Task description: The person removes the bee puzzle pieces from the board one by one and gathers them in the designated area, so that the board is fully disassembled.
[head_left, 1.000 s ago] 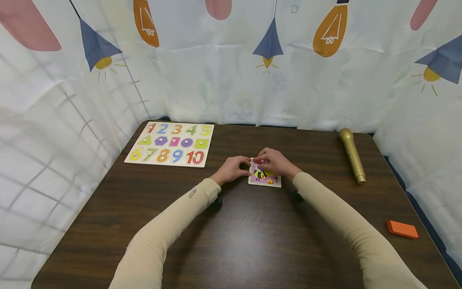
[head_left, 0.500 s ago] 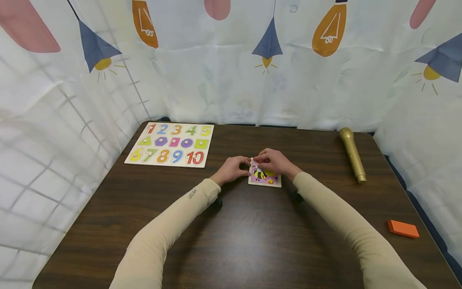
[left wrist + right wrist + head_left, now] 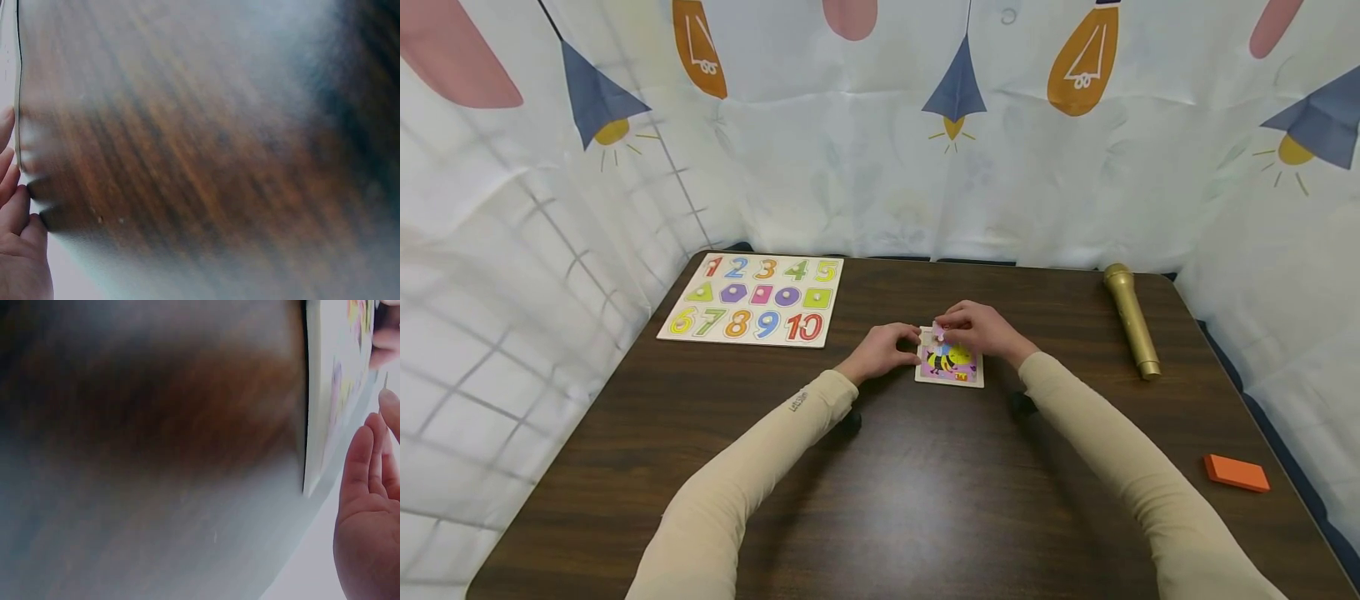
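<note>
A small square jigsaw puzzle (image 3: 943,367) with a bee picture on a pale wooden board lies on the table. My right hand (image 3: 985,329) pinches a small pink puzzle piece (image 3: 938,332) over the board's top edge. Below it, pale bare wood shows at the board's upper left corner. My left hand (image 3: 880,352) touches the board's left edge with thumb and fingertips. In the left wrist view, the left hand's fingers (image 3: 14,209) reach that edge. In the right wrist view, the right hand (image 3: 369,531) is beside the board, a thin edge of the piece at its fingertips.
A number and shape peg board (image 3: 752,300) lies at the back left of the dark wooden table (image 3: 895,483). Toward the back right is a gold microphone-shaped object (image 3: 1132,321). An orange block (image 3: 1236,472) sits near the right edge. A patterned curtain (image 3: 850,167) hangs behind.
My right hand has moved slightly right and away from the board, with the pink puzzle piece now visible in its fingers. More of the bee picture shows. The left hand stays put.
</note>
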The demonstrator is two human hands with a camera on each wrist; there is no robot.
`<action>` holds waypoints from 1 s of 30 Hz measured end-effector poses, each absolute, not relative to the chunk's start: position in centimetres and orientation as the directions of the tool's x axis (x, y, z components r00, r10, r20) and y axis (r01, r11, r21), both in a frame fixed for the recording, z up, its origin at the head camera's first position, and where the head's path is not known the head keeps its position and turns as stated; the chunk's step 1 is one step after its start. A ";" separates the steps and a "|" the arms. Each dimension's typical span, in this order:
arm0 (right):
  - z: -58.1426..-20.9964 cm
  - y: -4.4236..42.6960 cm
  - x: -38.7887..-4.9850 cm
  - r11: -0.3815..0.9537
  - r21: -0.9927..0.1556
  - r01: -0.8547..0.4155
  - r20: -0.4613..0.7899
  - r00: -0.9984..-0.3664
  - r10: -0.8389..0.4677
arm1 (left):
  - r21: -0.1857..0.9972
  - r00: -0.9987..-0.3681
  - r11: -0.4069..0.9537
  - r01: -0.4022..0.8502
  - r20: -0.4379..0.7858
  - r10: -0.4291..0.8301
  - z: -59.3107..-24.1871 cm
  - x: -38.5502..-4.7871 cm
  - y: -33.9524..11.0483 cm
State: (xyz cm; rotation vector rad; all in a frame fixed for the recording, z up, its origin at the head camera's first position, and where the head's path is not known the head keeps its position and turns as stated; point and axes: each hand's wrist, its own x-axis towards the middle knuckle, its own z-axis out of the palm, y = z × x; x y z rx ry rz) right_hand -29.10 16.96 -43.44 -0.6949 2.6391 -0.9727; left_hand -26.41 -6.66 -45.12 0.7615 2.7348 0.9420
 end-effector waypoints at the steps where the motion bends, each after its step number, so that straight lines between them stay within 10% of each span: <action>1: -43.4 17.3 -29.2 0.666 -0.662 -0.344 -0.065 -0.859 -0.508 | 0.608 -0.859 0.676 0.417 0.022 0.511 -45.1 -26.4 -6.7; 30: -42.9 25.1 -31.2 0.767 -0.605 -0.213 -0.099 -0.936 -0.338 | 0.573 -0.808 0.639 0.514 0.072 0.585 -45.3 -26.0 -6.8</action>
